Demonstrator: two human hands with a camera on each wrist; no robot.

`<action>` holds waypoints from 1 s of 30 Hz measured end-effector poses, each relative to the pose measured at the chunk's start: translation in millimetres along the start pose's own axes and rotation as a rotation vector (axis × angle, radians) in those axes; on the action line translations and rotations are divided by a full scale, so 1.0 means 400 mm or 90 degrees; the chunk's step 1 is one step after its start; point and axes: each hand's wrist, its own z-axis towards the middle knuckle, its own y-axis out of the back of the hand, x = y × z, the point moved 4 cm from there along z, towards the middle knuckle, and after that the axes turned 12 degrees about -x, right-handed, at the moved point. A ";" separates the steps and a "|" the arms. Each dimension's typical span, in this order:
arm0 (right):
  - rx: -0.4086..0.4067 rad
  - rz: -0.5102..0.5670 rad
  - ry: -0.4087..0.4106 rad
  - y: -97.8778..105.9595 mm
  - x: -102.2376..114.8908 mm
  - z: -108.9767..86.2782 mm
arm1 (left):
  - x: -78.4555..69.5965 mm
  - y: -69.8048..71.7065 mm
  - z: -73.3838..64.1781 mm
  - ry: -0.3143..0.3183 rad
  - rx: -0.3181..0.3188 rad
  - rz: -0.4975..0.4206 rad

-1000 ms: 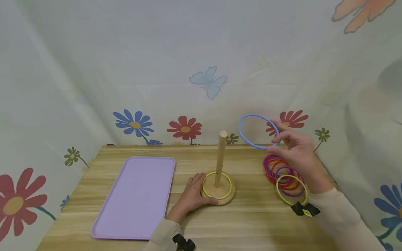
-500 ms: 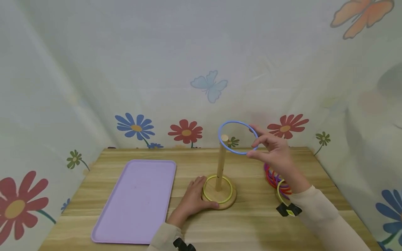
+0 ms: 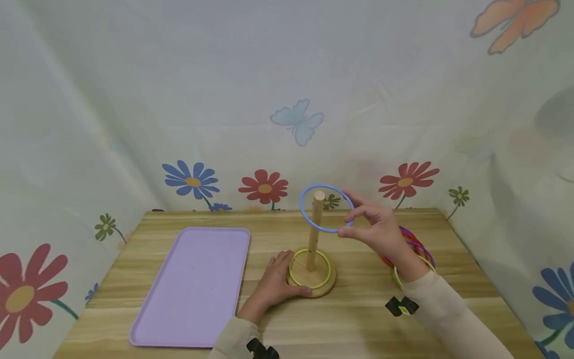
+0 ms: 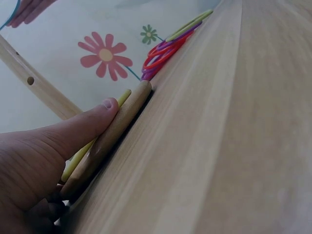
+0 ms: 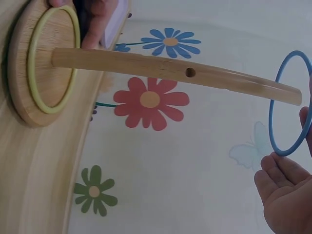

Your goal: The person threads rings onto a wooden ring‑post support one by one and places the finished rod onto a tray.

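Pinched at its near edge by the right hand (image 3: 381,230), the blue ring (image 3: 326,208) hangs around the tip of the wooden peg (image 3: 315,232), probably so it can drop straight; the left hand (image 3: 274,283) presses flat against the round base (image 3: 314,279), steadying it, where a yellow ring (image 3: 311,268) lies; spare rings (image 3: 414,248) sit half hidden behind the right wrist; a lilac tray (image 3: 193,286) lies left.
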 end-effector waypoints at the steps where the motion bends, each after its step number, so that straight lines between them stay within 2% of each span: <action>1: 0.002 -0.004 -0.005 -0.002 -0.006 -0.005 | 0.001 0.000 0.000 -0.001 0.002 0.002; 5: 0.015 -0.003 -0.033 -0.008 -0.031 -0.020 | 0.002 0.001 0.002 -0.004 0.002 0.003; 9: 0.013 0.009 -0.039 -0.013 -0.047 -0.031 | -0.001 0.003 0.007 -0.008 0.004 0.009; 20: 0.017 -0.055 -0.081 -0.024 -0.094 -0.083 | 0.004 0.003 -0.007 0.004 0.003 0.021; 30: 0.023 -0.051 -0.088 -0.037 -0.138 -0.115 | -0.008 0.003 0.003 -0.004 -0.004 0.008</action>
